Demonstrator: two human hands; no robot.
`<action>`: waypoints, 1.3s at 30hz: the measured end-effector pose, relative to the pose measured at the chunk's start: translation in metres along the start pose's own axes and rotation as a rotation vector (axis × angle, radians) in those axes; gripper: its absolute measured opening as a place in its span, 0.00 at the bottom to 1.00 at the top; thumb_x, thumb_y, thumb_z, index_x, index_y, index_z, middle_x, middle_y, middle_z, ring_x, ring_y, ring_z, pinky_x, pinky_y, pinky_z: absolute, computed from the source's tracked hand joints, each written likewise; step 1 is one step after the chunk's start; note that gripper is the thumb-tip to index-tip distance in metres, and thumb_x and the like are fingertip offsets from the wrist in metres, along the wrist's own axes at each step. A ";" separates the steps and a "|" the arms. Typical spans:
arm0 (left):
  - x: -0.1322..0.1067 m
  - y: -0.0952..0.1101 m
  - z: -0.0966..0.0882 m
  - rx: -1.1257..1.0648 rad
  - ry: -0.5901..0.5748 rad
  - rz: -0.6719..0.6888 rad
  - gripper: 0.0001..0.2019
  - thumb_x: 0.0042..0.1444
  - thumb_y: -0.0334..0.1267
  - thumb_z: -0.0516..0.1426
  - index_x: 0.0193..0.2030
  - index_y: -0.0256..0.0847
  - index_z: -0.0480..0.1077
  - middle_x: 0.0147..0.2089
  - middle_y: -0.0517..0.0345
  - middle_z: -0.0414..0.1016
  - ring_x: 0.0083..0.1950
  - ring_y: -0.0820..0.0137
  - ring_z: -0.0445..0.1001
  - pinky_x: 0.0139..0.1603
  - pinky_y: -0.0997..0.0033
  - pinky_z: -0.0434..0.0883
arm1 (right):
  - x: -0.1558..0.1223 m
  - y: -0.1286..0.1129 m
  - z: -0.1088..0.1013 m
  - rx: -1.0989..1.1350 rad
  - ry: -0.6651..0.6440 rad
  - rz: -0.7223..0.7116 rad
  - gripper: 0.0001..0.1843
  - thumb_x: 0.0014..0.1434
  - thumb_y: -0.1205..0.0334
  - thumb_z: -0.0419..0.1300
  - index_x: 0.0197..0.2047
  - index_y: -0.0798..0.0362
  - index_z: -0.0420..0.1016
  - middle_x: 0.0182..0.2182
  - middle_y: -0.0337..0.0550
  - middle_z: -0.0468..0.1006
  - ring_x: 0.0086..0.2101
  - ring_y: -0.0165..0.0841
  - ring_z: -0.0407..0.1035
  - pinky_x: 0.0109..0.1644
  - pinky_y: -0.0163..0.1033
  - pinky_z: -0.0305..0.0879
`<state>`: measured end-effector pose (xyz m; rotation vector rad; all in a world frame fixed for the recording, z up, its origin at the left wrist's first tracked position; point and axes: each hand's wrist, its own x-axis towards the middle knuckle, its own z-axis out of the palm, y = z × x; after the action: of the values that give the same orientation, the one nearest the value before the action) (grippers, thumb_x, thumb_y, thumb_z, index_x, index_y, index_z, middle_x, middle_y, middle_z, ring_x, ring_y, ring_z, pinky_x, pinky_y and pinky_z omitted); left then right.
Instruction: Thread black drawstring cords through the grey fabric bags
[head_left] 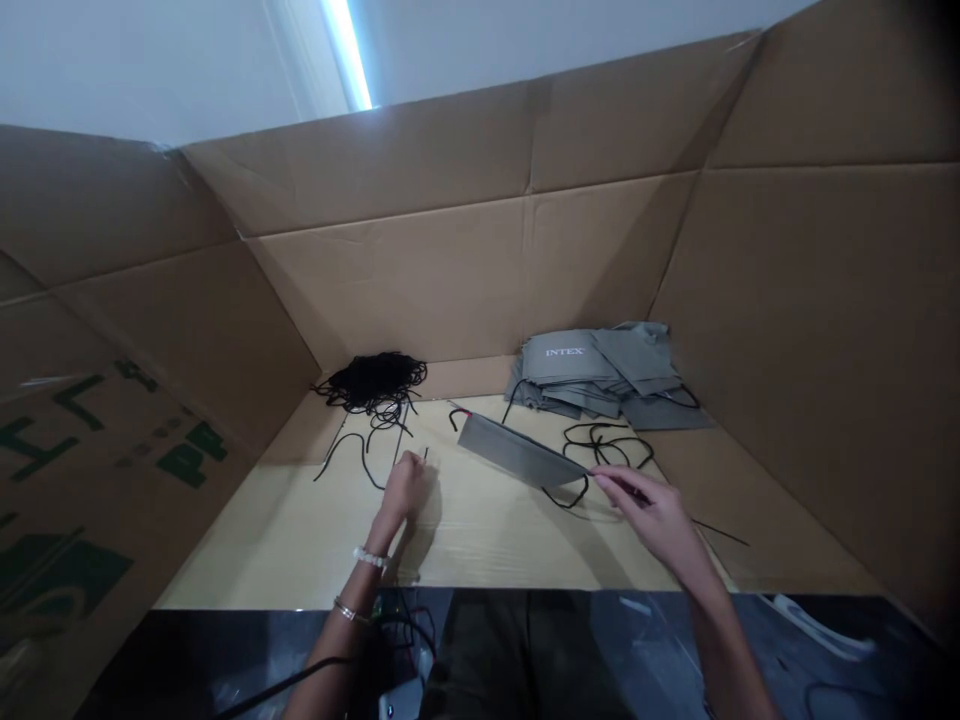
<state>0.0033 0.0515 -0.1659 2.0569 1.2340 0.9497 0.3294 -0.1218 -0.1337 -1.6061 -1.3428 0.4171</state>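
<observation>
On the pale wooden board (262, 540): a gray cloth strip (517, 450) lies on a slant, with a small red mark at its far tip and black cord poking out at both ends.

Right of the strip: the right hand (652, 515) is at the strip's near end. Its thumb and fingers make a narrow pinch on that end, so it is holding the strip.

Left of the strip: the left hand (403, 488) is near but not touching it. Its fingers are bunched and point down at the board, close to a long curvy black cord (352, 460). I cannot tell if they hold anything.

Behind the strip: a stack of gray cloth pieces (592, 370) sits with white INTEX letters on top.

Behind and left of the strip: a messy heap of black cord (371, 382) lies against the wall.

Just past the strip on the right: loose loops of black cord (607, 445) lie on the board.

Near the strip, on the left arm: a bead bracelet (370, 557) and a thin metal bangle (346, 610).

All around the strip: tall cardboard walls (450, 260) stand up, and the left one has green print (97, 470).
</observation>
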 end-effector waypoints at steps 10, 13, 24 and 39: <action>-0.015 0.124 -0.058 -0.385 0.160 -0.012 0.12 0.58 0.43 0.60 0.41 0.37 0.76 0.31 0.57 0.76 0.35 0.71 0.75 0.39 0.74 0.72 | -0.021 0.000 0.005 0.170 -0.003 0.086 0.18 0.56 0.48 0.61 0.36 0.55 0.81 0.32 0.47 0.80 0.26 0.33 0.70 0.30 0.34 0.69; -0.021 0.137 -0.056 -0.422 0.232 -0.025 0.10 0.57 0.42 0.62 0.40 0.37 0.76 0.31 0.57 0.77 0.34 0.72 0.76 0.37 0.75 0.72 | -0.025 0.002 0.008 0.193 -0.004 0.105 0.18 0.56 0.48 0.60 0.36 0.55 0.80 0.27 0.44 0.78 0.24 0.32 0.67 0.28 0.33 0.66; -0.027 0.142 -0.046 -0.452 0.360 -0.040 0.10 0.55 0.42 0.63 0.40 0.37 0.77 0.32 0.55 0.78 0.34 0.70 0.77 0.38 0.73 0.73 | -0.029 -0.001 0.014 0.189 -0.053 0.134 0.19 0.57 0.47 0.59 0.35 0.54 0.80 0.24 0.43 0.75 0.24 0.33 0.65 0.27 0.35 0.64; -0.031 0.136 -0.038 -0.447 0.373 0.044 0.09 0.57 0.40 0.62 0.40 0.38 0.71 0.32 0.59 0.76 0.32 0.73 0.75 0.36 0.75 0.72 | -0.036 -0.012 0.011 0.196 -0.172 0.133 0.21 0.58 0.45 0.58 0.35 0.55 0.80 0.30 0.45 0.78 0.25 0.34 0.67 0.29 0.36 0.67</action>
<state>0.0319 -0.0302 -0.0505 1.6056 1.0310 1.5266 0.3022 -0.1495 -0.1397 -1.5266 -1.2813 0.7588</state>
